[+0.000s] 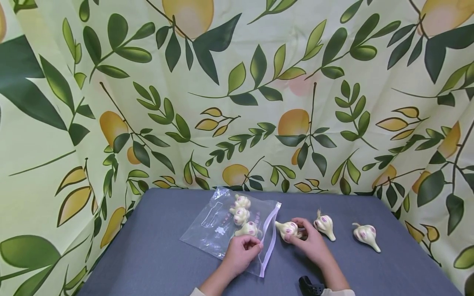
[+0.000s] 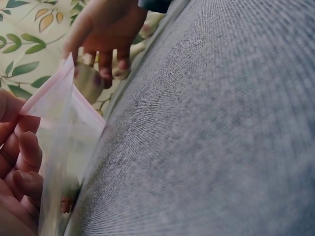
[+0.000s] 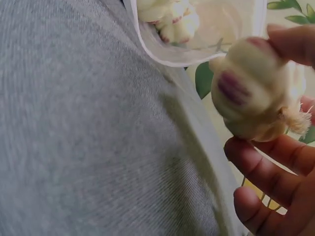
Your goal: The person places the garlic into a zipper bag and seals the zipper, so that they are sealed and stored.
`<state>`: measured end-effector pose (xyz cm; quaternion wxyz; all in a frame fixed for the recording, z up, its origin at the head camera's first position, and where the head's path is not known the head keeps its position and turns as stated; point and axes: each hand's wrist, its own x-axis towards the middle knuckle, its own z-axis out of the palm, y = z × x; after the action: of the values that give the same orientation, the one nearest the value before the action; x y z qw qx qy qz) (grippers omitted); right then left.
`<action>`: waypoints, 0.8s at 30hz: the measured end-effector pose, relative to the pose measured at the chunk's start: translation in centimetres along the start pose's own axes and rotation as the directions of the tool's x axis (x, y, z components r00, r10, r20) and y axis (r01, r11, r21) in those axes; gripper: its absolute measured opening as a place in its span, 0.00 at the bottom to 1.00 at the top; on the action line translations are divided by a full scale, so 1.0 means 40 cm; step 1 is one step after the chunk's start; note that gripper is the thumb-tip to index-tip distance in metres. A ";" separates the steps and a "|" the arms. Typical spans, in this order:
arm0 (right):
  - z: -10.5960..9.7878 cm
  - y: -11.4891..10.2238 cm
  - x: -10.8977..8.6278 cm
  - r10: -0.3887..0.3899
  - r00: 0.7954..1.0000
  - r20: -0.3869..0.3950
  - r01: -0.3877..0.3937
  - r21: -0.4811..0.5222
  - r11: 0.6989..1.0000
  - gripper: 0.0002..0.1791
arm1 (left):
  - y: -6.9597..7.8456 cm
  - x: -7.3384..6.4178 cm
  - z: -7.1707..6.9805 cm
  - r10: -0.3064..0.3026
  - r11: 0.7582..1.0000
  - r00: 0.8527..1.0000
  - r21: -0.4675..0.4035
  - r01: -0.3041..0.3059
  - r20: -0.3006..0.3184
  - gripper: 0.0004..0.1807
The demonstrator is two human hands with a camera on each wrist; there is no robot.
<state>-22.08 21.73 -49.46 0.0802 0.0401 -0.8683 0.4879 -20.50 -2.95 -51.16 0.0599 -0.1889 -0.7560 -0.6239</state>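
Observation:
A clear zip bag (image 1: 203, 232) with a pale lilac zip edge lies on the table, three garlic bulbs (image 1: 240, 216) inside it. My left hand (image 1: 242, 253) pinches the bag near its mouth; in the left wrist view the fingers (image 2: 29, 147) hold the pink-tinted edge, which stands lifted. Just right of the opening, my right hand (image 1: 309, 240) grips another garlic bulb (image 1: 287, 230) between thumb and fingers, its stem toward the bag. The right wrist view shows that held bulb (image 3: 251, 91) close up, with purple streaks and a tuft of roots.
Two more garlic bulbs, one close behind the right hand (image 1: 324, 225) and one farther right (image 1: 365, 236), lie on the grey tabletop (image 1: 155, 255). A black device (image 1: 310, 286) is at the right wrist. Leaf-and-fruit patterned cloth (image 1: 259, 123) hangs behind the table.

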 end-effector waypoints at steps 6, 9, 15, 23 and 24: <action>0.002 -0.019 -0.009 -0.095 0.995 -0.042 0.100 0.131 0.986 0.25 | 0.008 -0.003 0.000 0.024 1.000 1.000 -0.005 -0.024 -0.013 0.03; 0.004 -0.025 -0.010 -0.138 0.989 -0.056 0.147 0.194 0.970 0.24 | 0.010 -0.002 0.000 0.021 1.000 1.000 -0.007 -0.021 -0.018 0.03; 0.027 -0.032 -0.010 -0.124 0.989 0.087 0.107 0.175 0.979 0.25 | 0.014 -0.002 0.003 0.005 1.000 0.999 0.009 -0.005 -0.036 0.03; 0.078 -0.039 -0.010 -0.075 0.978 0.194 0.039 0.180 0.983 0.29 | 0.064 -0.009 0.005 0.004 1.000 0.999 0.026 -0.003 -0.039 0.04; 0.083 -0.039 -0.010 -0.072 0.977 0.201 0.034 0.184 0.982 0.29 | 0.077 -0.011 0.003 0.008 1.000 0.999 0.021 -0.008 -0.036 0.03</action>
<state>-21.78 18.07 -49.91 -0.0013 0.1209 -0.8229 0.5552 -18.96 -2.46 -48.51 0.0778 -0.1801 -0.7605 -0.6190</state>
